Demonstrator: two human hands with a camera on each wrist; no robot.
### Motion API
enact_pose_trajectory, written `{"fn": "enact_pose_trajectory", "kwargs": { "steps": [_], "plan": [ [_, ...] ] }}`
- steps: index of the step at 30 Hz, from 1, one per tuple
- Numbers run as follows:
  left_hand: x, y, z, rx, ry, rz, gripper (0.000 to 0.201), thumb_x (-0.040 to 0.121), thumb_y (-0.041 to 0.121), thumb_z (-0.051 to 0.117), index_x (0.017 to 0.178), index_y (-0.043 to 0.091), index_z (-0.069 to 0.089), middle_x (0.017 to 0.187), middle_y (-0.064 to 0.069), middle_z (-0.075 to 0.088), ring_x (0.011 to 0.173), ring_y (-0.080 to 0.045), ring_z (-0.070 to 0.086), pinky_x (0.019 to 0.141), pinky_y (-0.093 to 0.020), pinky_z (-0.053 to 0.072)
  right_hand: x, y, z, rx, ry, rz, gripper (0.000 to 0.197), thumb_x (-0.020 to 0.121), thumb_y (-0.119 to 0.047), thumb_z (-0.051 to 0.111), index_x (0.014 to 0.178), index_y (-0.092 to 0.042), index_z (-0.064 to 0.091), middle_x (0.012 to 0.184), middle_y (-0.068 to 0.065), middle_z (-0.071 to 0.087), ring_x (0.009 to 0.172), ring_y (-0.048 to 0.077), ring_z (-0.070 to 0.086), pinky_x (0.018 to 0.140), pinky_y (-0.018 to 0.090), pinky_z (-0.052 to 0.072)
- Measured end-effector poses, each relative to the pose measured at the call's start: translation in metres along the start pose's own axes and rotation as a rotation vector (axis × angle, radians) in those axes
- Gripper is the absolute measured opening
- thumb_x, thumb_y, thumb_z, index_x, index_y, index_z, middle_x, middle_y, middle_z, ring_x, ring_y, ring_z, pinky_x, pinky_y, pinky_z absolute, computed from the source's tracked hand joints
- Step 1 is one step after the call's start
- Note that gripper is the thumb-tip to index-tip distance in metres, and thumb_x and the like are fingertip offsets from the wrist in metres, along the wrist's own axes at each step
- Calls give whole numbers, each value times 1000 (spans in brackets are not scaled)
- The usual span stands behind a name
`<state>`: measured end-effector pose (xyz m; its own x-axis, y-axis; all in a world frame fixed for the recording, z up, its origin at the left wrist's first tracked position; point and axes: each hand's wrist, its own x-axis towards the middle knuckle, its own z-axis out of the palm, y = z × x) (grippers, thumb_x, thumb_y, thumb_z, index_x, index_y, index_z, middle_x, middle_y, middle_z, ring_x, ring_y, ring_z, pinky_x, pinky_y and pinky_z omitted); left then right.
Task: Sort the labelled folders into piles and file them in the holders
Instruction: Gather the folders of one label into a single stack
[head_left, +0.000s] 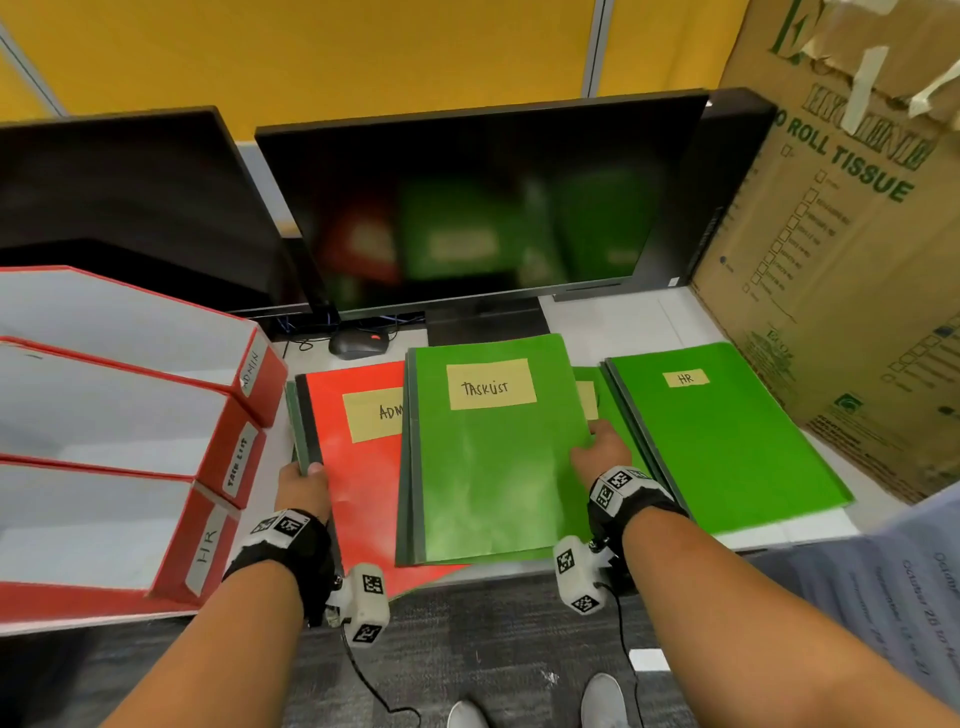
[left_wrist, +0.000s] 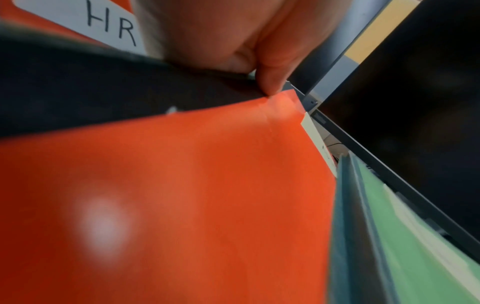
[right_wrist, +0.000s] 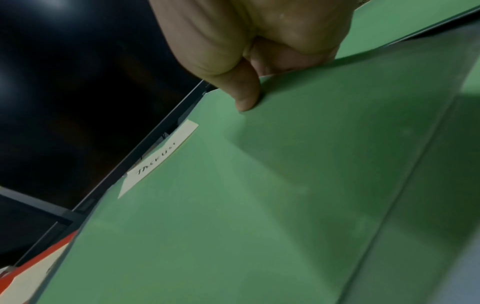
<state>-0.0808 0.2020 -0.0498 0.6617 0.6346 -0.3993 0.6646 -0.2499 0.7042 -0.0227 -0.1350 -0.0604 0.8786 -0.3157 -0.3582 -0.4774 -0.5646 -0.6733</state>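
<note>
**Piles sorted; grip being taken for filing**

Three piles are lying on the desk (head_left: 670, 317): red ADMIN pile (head_left: 363, 483) at left, green TASKLIST pile (head_left: 488, 457) in the middle overlapping it, green HR pile (head_left: 727, 436) at right. The ADMIN pile's spine edge is being pinched by the left hand (head_left: 304, 486), thumb on top, fingers under. The TASKLIST pile's right edge is being clamped by the right hand (head_left: 602, 454), thumb on the cover, fingers curled beneath.

Holders (head_left: 249, 415) are standing just left, marked ADMIN, TASKLIST, HR; nothing can be seen filed in them.

Judgement: the whole pile should be caught, not just the top cover; the overlap is likely being cleared first so ADMIN isn't dragged. Label should be matched to holder before insertion.
</note>
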Motion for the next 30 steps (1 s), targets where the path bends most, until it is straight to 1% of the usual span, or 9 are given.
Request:
{"fn": "enact_pose_trajectory", "kwargs": {
  "steps": [5, 7, 9, 12, 16, 19, 24, 27, 30],
  "plan": [
    [0, 4, 0, -35, 66, -4, 38, 99, 20, 37, 131, 0, 43, 114, -32, 55, 95, -42, 54, 74, -37, 35, 7, -4, -10, -65, 121, 8, 46, 83, 5, 45, 128, -3, 50, 123, 24, 48, 99, 37, 58, 81, 31, 47],
    [3, 6, -4, -56, 100, -7, 37, 98, 20, 36, 129, 0, 44, 112, -32, 56, 99, -44, 55, 75, -38, 36, 7, 0, -17, -185, 163, 50, 56, 81, 1, 49, 135, -12, 43, 130, 20, 39, 113, 36, 49, 92, 35, 42],
    [6, 8, -9, -73, 136, -18, 39, 98, 20, 36, 132, 1, 43, 108, -29, 56, 101, -44, 55, 76, -38, 35, 3, 0, -18, -353, 163, 42, 57, 78, -3, 54, 131, -22, 45, 134, 13, 35, 120, 34, 39, 100, 43, 36],
    [6, 11, -17, -89, 172, -39, 41, 99, 23, 34, 134, 3, 42, 113, -30, 56, 103, -44, 55, 76, -38, 34, -2, 0, -7, -552, 7, -87, 50, 76, -4, 55, 119, -30, 58, 133, 6, 37, 121, 29, 34, 102, 44, 34],
    [2, 20, -25, -119, 215, -52, 42, 100, 20, 35, 136, 0, 41, 124, -30, 52, 112, -44, 52, 83, -39, 37, -6, 8, 16, -691, -415, -173, 69, 76, 0, 48, 134, -37, 46, 145, 1, 31, 133, 30, 28, 109, 52, 32],
    [3, 20, -30, -148, 238, -59, 42, 99, 24, 34, 137, 6, 39, 123, -28, 53, 109, -45, 53, 88, -43, 41, -4, 12, 20, -728, -440, -190, 77, 75, 1, 46, 141, -36, 37, 151, -1, 21, 139, 32, 19, 113, 56, 24],
    [5, 15, -38, -205, 294, -82, 39, 98, 27, 35, 133, 11, 42, 120, -25, 56, 107, -43, 54, 91, -45, 41, 0, 10, 20, -721, -375, -118, 69, 78, 0, 50, 138, -32, 40, 144, 5, 25, 136, 34, 23, 109, 57, 30],
    [4, 15, -43, -225, 287, -114, 41, 97, 29, 35, 134, 14, 41, 122, -22, 56, 109, -41, 54, 93, -44, 39, -6, 11, 26, -745, -386, -116, 87, 75, 1, 51, 143, -43, 21, 149, 2, 13, 142, 36, 7, 108, 65, 21],
    [5, 13, -45, -223, 272, -111, 42, 97, 31, 34, 135, 13, 41, 122, -22, 56, 108, -40, 55, 94, -45, 41, -7, 15, 32, -769, -431, -134, 93, 75, 4, 50, 145, -45, 14, 155, -2, -1, 143, 40, -7, 109, 64, 24]
  ]
}}
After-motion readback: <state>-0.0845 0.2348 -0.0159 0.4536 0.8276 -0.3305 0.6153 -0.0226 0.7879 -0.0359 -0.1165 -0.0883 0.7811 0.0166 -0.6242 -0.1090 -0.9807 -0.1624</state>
